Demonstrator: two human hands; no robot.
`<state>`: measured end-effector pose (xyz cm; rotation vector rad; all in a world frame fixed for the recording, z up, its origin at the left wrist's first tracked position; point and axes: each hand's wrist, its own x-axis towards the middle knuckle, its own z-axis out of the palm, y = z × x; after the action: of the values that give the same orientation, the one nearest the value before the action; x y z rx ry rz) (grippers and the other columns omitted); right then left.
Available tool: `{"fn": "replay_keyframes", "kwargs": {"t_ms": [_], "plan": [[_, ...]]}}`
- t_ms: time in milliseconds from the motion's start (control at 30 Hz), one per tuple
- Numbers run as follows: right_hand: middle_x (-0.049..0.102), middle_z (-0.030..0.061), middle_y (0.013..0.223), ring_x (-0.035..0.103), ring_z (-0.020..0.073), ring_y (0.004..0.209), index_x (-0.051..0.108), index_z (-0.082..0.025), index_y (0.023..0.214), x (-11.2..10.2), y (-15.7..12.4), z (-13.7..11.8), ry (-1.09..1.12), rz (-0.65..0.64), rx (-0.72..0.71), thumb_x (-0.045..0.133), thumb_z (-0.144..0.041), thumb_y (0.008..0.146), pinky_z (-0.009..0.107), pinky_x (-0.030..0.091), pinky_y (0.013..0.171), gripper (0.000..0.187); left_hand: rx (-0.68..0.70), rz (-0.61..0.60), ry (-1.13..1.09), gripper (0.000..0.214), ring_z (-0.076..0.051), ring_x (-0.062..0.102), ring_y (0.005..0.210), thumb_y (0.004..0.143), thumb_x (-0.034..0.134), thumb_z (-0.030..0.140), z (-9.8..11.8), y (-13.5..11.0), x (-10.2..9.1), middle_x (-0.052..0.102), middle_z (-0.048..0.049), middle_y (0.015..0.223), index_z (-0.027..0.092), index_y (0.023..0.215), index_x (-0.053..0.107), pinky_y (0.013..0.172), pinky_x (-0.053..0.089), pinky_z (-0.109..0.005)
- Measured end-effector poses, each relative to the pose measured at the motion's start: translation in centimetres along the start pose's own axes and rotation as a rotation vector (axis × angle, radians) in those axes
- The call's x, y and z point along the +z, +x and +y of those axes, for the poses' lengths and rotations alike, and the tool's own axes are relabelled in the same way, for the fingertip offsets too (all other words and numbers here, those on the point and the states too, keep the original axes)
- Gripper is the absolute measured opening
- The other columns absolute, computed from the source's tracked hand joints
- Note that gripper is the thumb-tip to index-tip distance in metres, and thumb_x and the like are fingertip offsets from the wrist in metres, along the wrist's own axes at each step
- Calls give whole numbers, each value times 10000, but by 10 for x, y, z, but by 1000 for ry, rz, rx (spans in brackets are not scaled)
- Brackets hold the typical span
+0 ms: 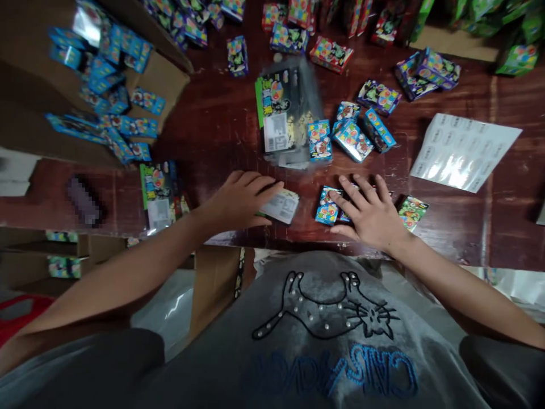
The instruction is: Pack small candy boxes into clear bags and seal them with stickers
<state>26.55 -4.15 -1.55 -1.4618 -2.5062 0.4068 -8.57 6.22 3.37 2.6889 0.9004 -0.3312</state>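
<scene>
My left hand [240, 200] lies palm down near the front edge of the dark wooden table [221, 130], its fingers flat over a small clear packet with a white label [283, 205]. My right hand [369, 213] rests open with fingers spread on top of several small blue boxes [327, 209]. A green box [411, 211] lies just right of that hand. Beyond the hands sits a stack of clear plastic packets with green and black cards [284, 116], with more small blue boxes [353, 136] beside it.
A cardboard box [166, 79] full of blue boxes stands at the far left. A white sticker sheet [462, 150] lies at the right. Coloured boxes [331, 54] line the back of the table. Another packet [159, 196] lies at the left front.
</scene>
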Motion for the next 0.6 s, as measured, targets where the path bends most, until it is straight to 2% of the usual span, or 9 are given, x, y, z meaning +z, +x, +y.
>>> {"fn": "replay_keyframes", "kwargs": {"t_ms": [100,200,333,467,533,600], "plan": [[533,169,1685,519,437,1494,551,-171,1586,7,1,-1,-79,51,-31,540,-688,1037,665,375,1244,755,-104,20,25,1008,-456,550,1346,856,830,626,32,2,9,611,-244,1526,121,1650,469,1096,428,-599],[630,201,1586,572,415,1426,568,-86,1558,6,1,-2,-141,88,-58,560,-642,1048,559,461,1163,755,-155,41,9,1070,-453,528,1333,835,844,644,52,1,20,575,-256,1543,108,1665,433,1071,414,-578],[588,208,1627,554,418,1470,543,-87,1587,1,0,-6,-140,88,-49,563,-666,1038,564,467,1155,797,-215,92,-54,1094,-442,508,1314,811,861,637,58,-7,35,575,-243,1501,127,1671,416,1063,399,-562],[636,200,1579,616,384,1428,608,-87,1533,2,2,-13,-66,64,-124,587,-598,1054,536,492,1178,700,-255,155,-106,1084,-428,497,1310,816,859,627,61,-9,46,561,-234,1487,141,1673,409,1053,403,-537],[608,200,1608,601,377,1466,571,-92,1571,4,4,-14,-12,43,-192,586,-565,1065,564,443,1251,693,-220,169,-117,1058,-424,492,1310,820,860,602,61,-8,48,557,-230,1487,141,1665,420,1061,402,-539],[562,201,1648,560,365,1523,418,-120,1685,3,6,-13,62,17,-249,551,-556,1085,622,336,1329,754,-153,175,-125,1040,-423,488,1307,822,860,577,59,-6,49,560,-226,1485,141,1660,425,1077,403,-548]]}}
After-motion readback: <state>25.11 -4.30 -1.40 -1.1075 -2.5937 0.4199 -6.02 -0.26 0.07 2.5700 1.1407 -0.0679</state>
